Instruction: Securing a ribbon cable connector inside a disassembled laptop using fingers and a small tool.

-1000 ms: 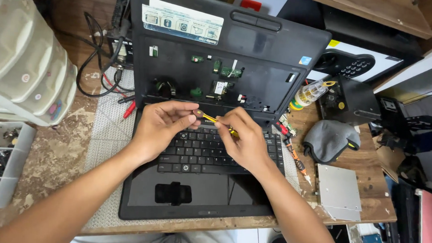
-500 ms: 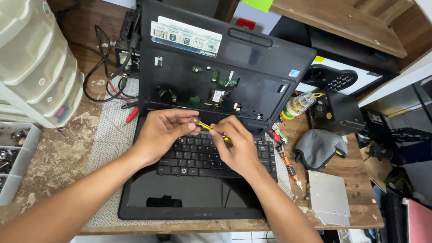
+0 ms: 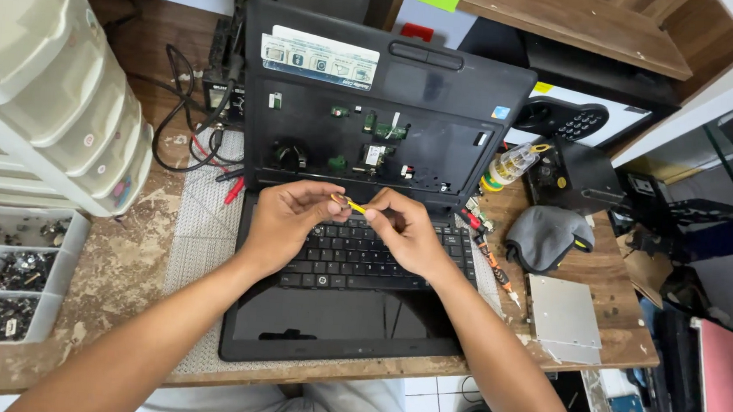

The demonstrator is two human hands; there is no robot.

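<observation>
Head cam looking straight down at a taken-apart black laptop [image 3: 365, 231] on a worn wooden desk [image 3: 116, 277]. Both hands are up over the top rows of the keyboard [image 3: 356, 255]. Left hand [image 3: 288, 219] and right hand [image 3: 407, 228] each have their fingertips pressed together on the ends of a small yellow tool [image 3: 350, 203], pinching it between them just above the keys. Behind it the upper panel is open with little green boards [image 3: 382, 128] showing. Clutter all round: stack of plastic drawers [image 3: 50, 93] and a parts tray [image 3: 9, 273] off to the left, red and black cables [image 3: 204, 145] by the top left corner, a small glue bottle [image 3: 512, 163], an orange-handled screwdriver [image 3: 492, 265], a grey cloth [image 3: 546, 234] and a flat silver drive [image 3: 563, 318] on the right
</observation>
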